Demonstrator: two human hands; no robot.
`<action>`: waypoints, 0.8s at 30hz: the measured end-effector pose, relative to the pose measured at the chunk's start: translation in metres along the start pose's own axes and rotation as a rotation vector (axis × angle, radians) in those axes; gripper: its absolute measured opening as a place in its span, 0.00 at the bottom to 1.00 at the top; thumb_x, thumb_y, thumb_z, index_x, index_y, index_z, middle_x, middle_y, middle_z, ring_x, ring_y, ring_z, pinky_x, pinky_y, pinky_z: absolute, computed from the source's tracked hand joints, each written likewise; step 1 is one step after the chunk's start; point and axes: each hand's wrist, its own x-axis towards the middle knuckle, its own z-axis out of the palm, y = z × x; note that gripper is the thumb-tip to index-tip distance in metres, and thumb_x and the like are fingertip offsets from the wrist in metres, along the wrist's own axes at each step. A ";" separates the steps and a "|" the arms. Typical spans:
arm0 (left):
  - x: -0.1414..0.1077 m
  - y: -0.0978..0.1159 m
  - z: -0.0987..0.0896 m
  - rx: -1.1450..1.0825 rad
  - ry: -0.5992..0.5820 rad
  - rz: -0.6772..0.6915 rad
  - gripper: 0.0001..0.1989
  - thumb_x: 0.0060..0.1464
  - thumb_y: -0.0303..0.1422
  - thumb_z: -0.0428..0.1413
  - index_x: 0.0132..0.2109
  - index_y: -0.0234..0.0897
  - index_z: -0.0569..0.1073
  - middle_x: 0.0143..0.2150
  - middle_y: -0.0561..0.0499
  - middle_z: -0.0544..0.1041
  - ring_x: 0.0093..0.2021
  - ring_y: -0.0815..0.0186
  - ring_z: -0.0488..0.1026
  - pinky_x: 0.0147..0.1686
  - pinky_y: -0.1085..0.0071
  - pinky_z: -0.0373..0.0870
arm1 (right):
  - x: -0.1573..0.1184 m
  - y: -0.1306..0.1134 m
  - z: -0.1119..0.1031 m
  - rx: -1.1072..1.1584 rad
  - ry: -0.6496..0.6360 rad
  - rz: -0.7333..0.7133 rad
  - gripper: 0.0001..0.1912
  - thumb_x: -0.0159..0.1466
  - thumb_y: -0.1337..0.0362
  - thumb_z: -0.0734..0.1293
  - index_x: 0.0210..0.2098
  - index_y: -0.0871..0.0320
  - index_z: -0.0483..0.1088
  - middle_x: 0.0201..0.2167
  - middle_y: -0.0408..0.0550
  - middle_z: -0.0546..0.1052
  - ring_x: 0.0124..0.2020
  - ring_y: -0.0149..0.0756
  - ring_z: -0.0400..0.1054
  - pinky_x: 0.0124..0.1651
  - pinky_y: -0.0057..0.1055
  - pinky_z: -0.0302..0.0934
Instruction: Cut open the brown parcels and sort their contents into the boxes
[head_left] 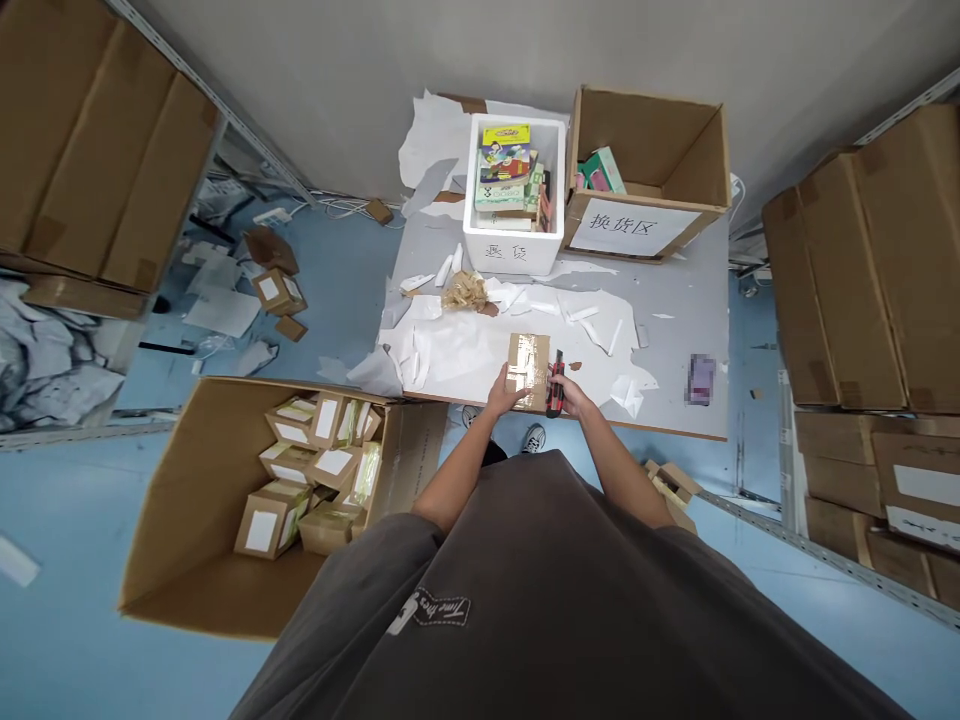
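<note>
Parcel: the taped parcel (529,358) is at the tabletop's (675,335) near edge, tape seam up; resting or slightly raised, cannot tell. Seam up presumably keeps it in sight.
Left hand: the left hand (505,392) is clamped on the parcel's left side, thumb over the top; probably to steady it.
Right hand: the right hand (571,394) is closed round the knife (556,384), just right of the parcel. Tip points away from the body, likely for safety. Blade out or in: cannot tell.
Bin: the white bin (513,256), beyond the parcel, holds upright and flat packs (505,160); handwriting faces the near side, presumably for reading.
Carton: the open carton (686,150), beyond and right of the parcel, has a written sheet (634,228) facing likewise.
Stock: the big carton (202,500) on the floor, left of the parcel, holds small boxes (334,462); probably there for easy reach.
</note>
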 end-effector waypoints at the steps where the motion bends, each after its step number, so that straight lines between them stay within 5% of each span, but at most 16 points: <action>1: 0.001 -0.001 0.001 -0.052 -0.017 0.004 0.63 0.45 0.44 0.79 0.81 0.41 0.56 0.77 0.40 0.68 0.76 0.46 0.66 0.75 0.54 0.62 | -0.002 -0.005 0.001 0.002 -0.011 -0.003 0.27 0.63 0.59 0.70 0.62 0.52 0.73 0.42 0.48 0.84 0.43 0.45 0.81 0.43 0.37 0.79; 7: 0.020 -0.007 -0.003 -0.425 -0.152 -0.063 0.51 0.54 0.48 0.74 0.77 0.40 0.62 0.69 0.37 0.77 0.65 0.51 0.78 0.69 0.52 0.72 | -0.010 -0.040 -0.011 0.020 -0.124 -0.069 0.36 0.63 0.60 0.70 0.70 0.46 0.69 0.62 0.51 0.81 0.61 0.47 0.76 0.53 0.43 0.78; 10: 0.031 -0.010 -0.005 -0.380 -0.095 -0.111 0.44 0.58 0.48 0.71 0.75 0.39 0.66 0.68 0.37 0.78 0.66 0.51 0.77 0.70 0.53 0.71 | -0.007 -0.047 -0.010 0.038 -0.125 -0.051 0.38 0.62 0.60 0.69 0.72 0.45 0.66 0.65 0.52 0.78 0.63 0.48 0.75 0.55 0.48 0.78; 16: 0.034 -0.012 -0.022 0.072 0.272 -0.061 0.35 0.69 0.48 0.58 0.76 0.39 0.67 0.78 0.41 0.67 0.79 0.50 0.61 0.77 0.54 0.58 | 0.006 -0.042 -0.026 0.013 -0.088 -0.077 0.40 0.59 0.59 0.70 0.72 0.43 0.67 0.65 0.50 0.78 0.60 0.48 0.77 0.60 0.51 0.75; 19: 0.029 -0.012 -0.028 0.112 0.221 -0.103 0.33 0.73 0.50 0.50 0.75 0.39 0.68 0.77 0.42 0.68 0.78 0.49 0.63 0.77 0.55 0.59 | 0.018 -0.035 -0.030 -0.015 0.042 -0.159 0.41 0.55 0.60 0.71 0.69 0.44 0.71 0.60 0.48 0.80 0.62 0.45 0.75 0.65 0.42 0.70; 24: 0.028 -0.012 -0.020 0.049 0.103 -0.083 0.41 0.67 0.46 0.59 0.80 0.41 0.58 0.76 0.43 0.70 0.74 0.52 0.70 0.72 0.57 0.66 | 0.038 -0.016 0.001 -0.023 0.072 -0.094 0.38 0.52 0.60 0.70 0.63 0.53 0.75 0.46 0.46 0.84 0.55 0.43 0.77 0.61 0.34 0.70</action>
